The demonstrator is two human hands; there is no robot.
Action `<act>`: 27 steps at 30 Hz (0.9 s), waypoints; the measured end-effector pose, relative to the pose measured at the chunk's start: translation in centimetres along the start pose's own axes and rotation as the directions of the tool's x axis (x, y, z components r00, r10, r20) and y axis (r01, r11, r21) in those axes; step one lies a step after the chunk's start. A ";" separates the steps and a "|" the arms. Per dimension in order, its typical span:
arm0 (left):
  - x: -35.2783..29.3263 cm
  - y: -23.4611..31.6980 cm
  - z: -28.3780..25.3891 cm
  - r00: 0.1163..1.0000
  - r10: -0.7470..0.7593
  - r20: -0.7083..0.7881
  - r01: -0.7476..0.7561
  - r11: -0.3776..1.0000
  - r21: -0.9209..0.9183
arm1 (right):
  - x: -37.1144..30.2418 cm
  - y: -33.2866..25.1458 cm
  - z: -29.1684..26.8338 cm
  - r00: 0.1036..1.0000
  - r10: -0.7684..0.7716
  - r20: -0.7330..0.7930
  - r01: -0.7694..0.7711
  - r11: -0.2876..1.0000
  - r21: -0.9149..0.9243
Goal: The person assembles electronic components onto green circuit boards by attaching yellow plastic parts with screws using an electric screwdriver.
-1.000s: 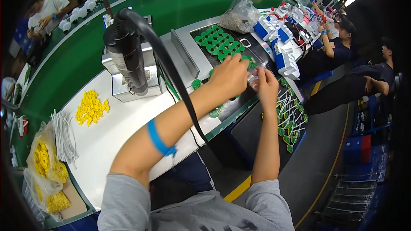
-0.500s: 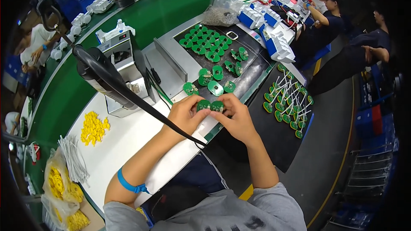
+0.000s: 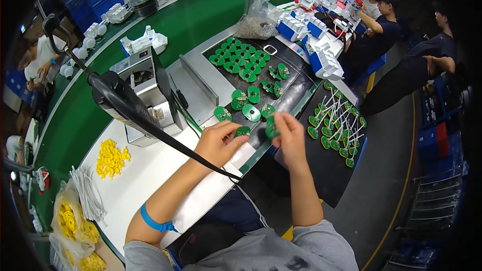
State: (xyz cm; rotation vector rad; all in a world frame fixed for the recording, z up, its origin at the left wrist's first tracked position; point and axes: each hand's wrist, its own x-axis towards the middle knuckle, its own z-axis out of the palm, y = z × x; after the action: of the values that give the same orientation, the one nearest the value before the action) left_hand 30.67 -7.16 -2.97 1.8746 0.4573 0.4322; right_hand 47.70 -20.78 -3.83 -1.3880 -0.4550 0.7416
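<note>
My left hand is closed on a small green circuit board, pinched between thumb and fingers above the table's near edge. A second green circuit board is gripped by my right hand, slightly blurred and apart from the left one. Just beyond my hands, several loose round boards lie on the dark mat. Farther back, joined boards sit in rows, and a few more stand tilted to their right.
A metal machine stands at the left, with a black hose-like arm crossing in front. Yellow parts and white cable ties lie on the white table. Boards with white leads cover a black surface at right. Co-workers sit beyond.
The two boards, side by side before, are now separated. My right hand has moved right and slightly up with one board; my left hand stays nearly in place with the other.
</note>
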 end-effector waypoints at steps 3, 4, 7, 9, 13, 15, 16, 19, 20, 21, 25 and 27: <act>0.4 0.2 0.2 0.932 0.362 -0.033 -0.287 0.789 0.544 | 4.1 1.0 -2.8 0.924 -0.379 -0.050 0.292 0.783 -0.549; 0.5 0.4 0.4 0.917 0.399 -0.011 -0.307 0.724 0.618 | 4.6 -0.1 -2.7 0.937 -0.347 -0.040 0.242 0.728 -0.641; 1.1 -0.7 1.7 0.934 0.353 0.055 -0.296 0.680 0.671 | 7.5 -0.9 -4.1 0.954 -0.297 -0.050 0.181 0.697 -0.693; 1.5 -0.4 2.8 0.941 0.327 0.092 -0.301 0.680 0.669 | 9.2 -0.7 -5.9 0.929 -0.368 -0.024 0.240 0.653 -0.718; 3.0 -0.2 3.6 0.936 0.329 0.124 -0.317 0.636 0.704 | 8.3 -4.1 -3.5 0.911 -0.411 -0.019 0.239 0.566 -0.789; 4.0 -0.7 3.8 0.936 0.335 0.111 -0.309 0.625 0.717 | 7.7 -3.8 -1.9 0.836 -0.548 0.028 0.258 0.348 -0.901; 4.5 -1.0 3.9 0.937 0.332 0.108 -0.305 0.627 0.717 | 7.3 -3.4 -0.9 0.809 -0.579 0.105 0.296 0.245 -0.923; 6.4 -1.1 4.8 0.911 0.393 0.126 -0.365 0.626 0.689 | 7.8 -2.4 -0.9 0.785 -0.545 0.295 0.445 0.163 -0.881; 7.1 -1.1 5.1 0.899 0.417 0.136 -0.393 0.629 0.670 | 8.5 -1.6 -1.2 0.793 -0.513 0.329 0.457 0.142 -0.878; 8.0 -1.0 5.4 0.894 0.424 0.149 -0.408 0.628 0.663 | 9.5 -1.0 -1.7 0.834 -0.456 0.311 0.413 0.140 -0.900; 11.0 -1.9 7.1 0.898 0.426 0.114 -0.384 0.628 0.677 | 12.9 -1.2 -3.7 0.840 -0.410 0.356 0.417 0.067 -0.906; 12.5 -2.2 7.2 0.907 0.412 0.091 -0.357 0.634 0.686 | 15.6 -1.2 -4.1 0.842 -0.411 0.351 0.413 0.071 -0.908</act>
State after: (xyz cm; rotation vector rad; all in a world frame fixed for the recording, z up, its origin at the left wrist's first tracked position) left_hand 44.80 -5.87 -6.43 2.7299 0.2692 0.6861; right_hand 61.65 -12.74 -5.36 -2.2804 -1.4708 -0.2104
